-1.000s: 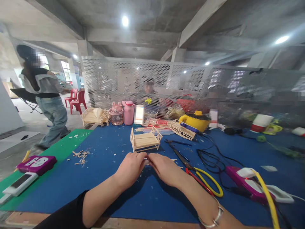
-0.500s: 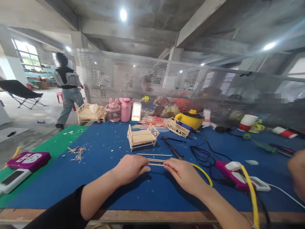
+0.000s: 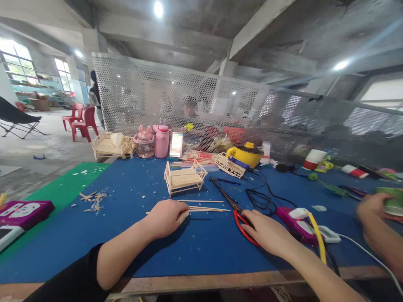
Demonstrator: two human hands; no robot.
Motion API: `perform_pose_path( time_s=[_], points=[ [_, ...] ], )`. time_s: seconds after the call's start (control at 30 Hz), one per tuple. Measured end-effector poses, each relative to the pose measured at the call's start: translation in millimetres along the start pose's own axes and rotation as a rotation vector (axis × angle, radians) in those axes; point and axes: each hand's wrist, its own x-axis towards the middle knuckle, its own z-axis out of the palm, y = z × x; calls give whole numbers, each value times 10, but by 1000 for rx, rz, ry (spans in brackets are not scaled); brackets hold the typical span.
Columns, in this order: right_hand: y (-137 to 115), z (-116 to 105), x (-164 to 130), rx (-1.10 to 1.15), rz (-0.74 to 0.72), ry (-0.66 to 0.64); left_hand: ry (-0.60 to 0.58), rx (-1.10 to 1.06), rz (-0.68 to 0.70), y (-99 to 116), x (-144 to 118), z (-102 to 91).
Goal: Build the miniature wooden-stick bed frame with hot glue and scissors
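Note:
My left hand (image 3: 166,218) is closed over thin wooden sticks (image 3: 208,209), whose ends show on both sides of it. Another wooden stick (image 3: 201,201) lies just beyond. My right hand (image 3: 267,230) has its fingers curled on the handle of red-handled scissors (image 3: 236,207), which lie pointing away to the left; part of the handle is hidden under the hand. Close to their blades lie pliers with dark blue handles (image 3: 231,182). A small bed-shaped frame of sticks (image 3: 185,178) stands behind my left hand.
Behind stand another stick frame (image 3: 111,147), a pink bottle (image 3: 161,142) and a yellow pot (image 3: 248,156). A purple power strip (image 3: 292,224) with cables is right of my right hand. Another person's hand (image 3: 371,205) is at a green round object (image 3: 393,203). Wood scraps (image 3: 96,201) lie left.
My right hand has let go of the sticks, moved right and taken hold of the scissors' handle. My left hand keeps the sticks. The other person's hand has come further into view with the green object.

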Motion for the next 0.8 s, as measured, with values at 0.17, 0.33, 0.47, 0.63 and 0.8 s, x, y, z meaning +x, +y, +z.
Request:
perform_pose_path(
  time_s=[0.17,0.33,0.47,0.63,0.8],
  points=[
    [-40,-116,385,-18,26,49,-21,-3,5,1,-1,28],
    [-2,-142,1055,-29,74,-65,-21,14,-12,5,6,9],
    [-51,-43,1253,-9,102,-57,-39,7,-13,5,11,-3],
    [-125,-77,1260,33,228,180,-23,-26,-19,2,2,-10],
    [-28,-421,1046,100,255,502,61,-86,19,-17,-11,-46]
  ],
)
